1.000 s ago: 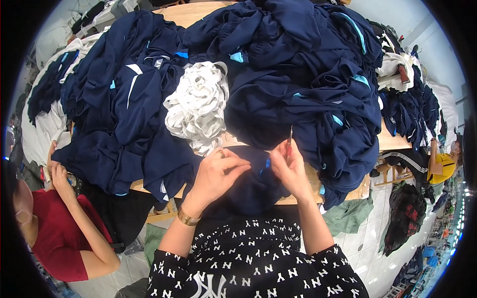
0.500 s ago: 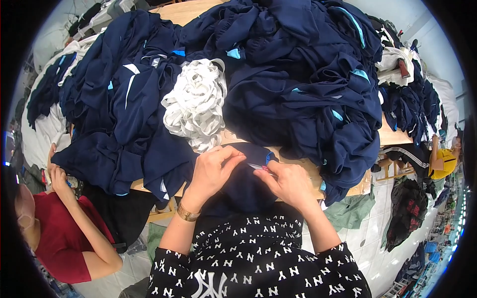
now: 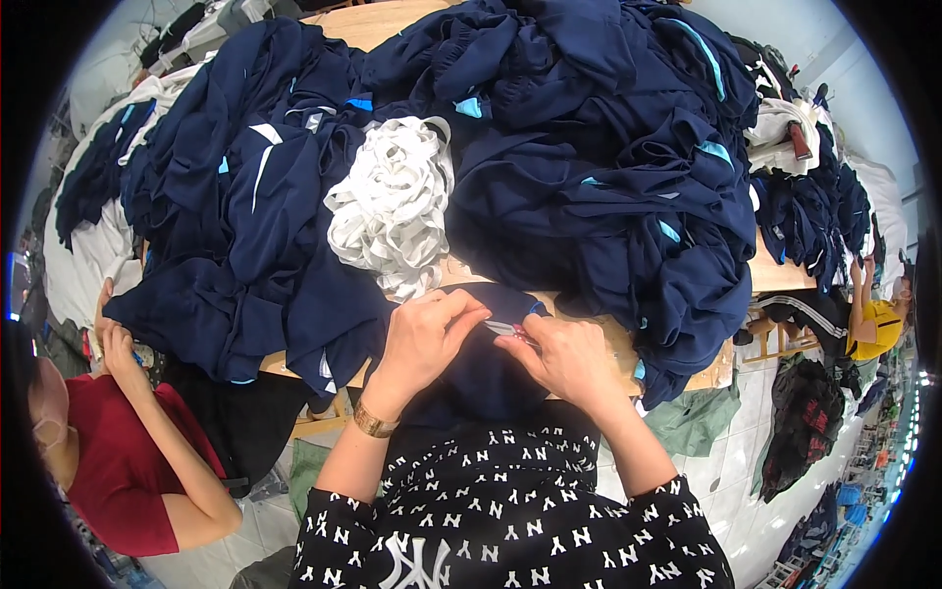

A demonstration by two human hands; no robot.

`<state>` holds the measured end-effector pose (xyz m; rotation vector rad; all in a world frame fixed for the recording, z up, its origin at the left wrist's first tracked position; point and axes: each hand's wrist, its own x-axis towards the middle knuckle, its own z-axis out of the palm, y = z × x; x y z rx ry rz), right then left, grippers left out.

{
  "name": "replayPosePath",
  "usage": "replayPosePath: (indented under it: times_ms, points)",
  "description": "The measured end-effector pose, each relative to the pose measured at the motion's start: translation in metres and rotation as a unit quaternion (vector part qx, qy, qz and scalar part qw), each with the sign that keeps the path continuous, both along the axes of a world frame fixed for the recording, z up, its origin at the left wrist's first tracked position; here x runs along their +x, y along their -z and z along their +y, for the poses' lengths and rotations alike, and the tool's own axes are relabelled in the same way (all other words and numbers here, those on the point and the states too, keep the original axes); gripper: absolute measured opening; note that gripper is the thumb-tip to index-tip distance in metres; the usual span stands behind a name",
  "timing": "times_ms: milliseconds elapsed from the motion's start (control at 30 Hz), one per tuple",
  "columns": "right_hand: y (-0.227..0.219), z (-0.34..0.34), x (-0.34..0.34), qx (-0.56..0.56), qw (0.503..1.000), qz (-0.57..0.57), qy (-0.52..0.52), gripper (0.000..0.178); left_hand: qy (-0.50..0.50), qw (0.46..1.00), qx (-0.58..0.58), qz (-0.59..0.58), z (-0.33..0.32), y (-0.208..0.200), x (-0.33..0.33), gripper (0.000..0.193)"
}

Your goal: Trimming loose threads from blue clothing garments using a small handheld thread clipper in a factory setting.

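Observation:
Over the table's near edge and my lap lies a dark navy garment [image 3: 491,373] with a small bright blue edge by my right fingers. My left hand [image 3: 432,329] is pinched above it, and what its fingertips hold is too small to make out. In my right hand [image 3: 569,358] are small thread snips [image 3: 505,329] with pinkish-red handle parts. Their metal blades point left, close beside my left fingertips. Just beyond my left hand sits a heap of white tape or elastic band [image 3: 388,206].
Large piles of navy garments [image 3: 589,128] with light blue trim cover the wooden table [image 3: 711,371] on both sides. At the left, a co-worker in a red top [image 3: 147,461] handles cloth. Another person in yellow [image 3: 873,329] sits far right. Green cloth [image 3: 697,417] lies on the floor.
My right hand has brought the snips slightly left, so the blades are nearer my left fingertips. The left hand keeps its pinch, shifted a little to the right.

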<state>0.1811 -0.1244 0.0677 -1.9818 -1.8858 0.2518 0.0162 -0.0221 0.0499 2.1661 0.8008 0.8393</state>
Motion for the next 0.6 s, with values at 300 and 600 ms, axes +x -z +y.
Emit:
replayPosePath:
  times_ms: [300, 600]
  points:
    - [-0.0001, -0.0006, 0.0032, 0.006, 0.999, -0.024, -0.024, 0.042, -0.001, 1.0, 0.007, -0.009, -0.0019, 0.0038, 0.0017, 0.01]
    - [-0.0044, 0.005, 0.0032, 0.008, 0.999, -0.029, -0.044, 0.042, -0.001, 1.0, 0.007, 0.003, -0.0018, 0.0008, 0.0019, 0.011]
